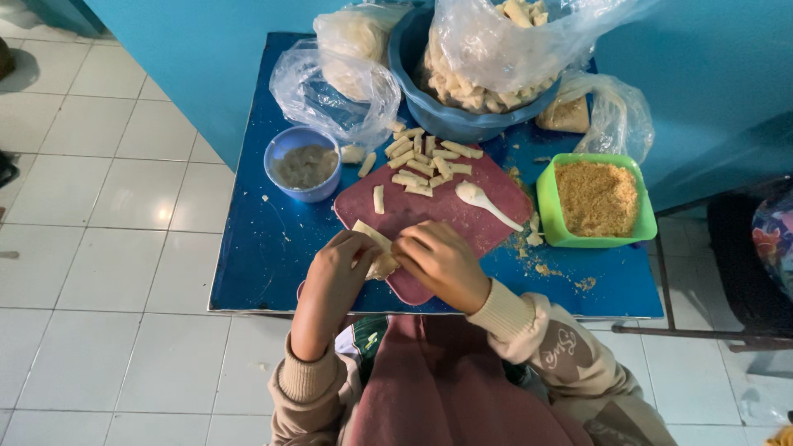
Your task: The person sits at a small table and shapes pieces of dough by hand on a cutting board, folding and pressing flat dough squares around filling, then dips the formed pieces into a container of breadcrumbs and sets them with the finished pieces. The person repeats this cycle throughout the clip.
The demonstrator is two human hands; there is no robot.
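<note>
Both hands meet over the near edge of a dark red cutting board (pixel 462 216) on a small blue table (pixel 256 248). My left hand (pixel 334 268) and my right hand (pixel 442 260) pinch a pale thin wrapper sheet (pixel 376 246) between them, folding it. Several finished pale rolls (pixel 425 161) lie in a pile at the board's far edge, and one single roll (pixel 379 199) lies apart. A white spoon (pixel 483 201) rests on the board to the right.
A small blue bowl (pixel 304 163) of grey paste sits left. A green tub (pixel 596 201) of crumbs sits right, with crumbs spilled beside it. A large blue basin (pixel 462 83) and clear plastic bags (pixel 339 83) stand at the back. White tiled floor surrounds the table.
</note>
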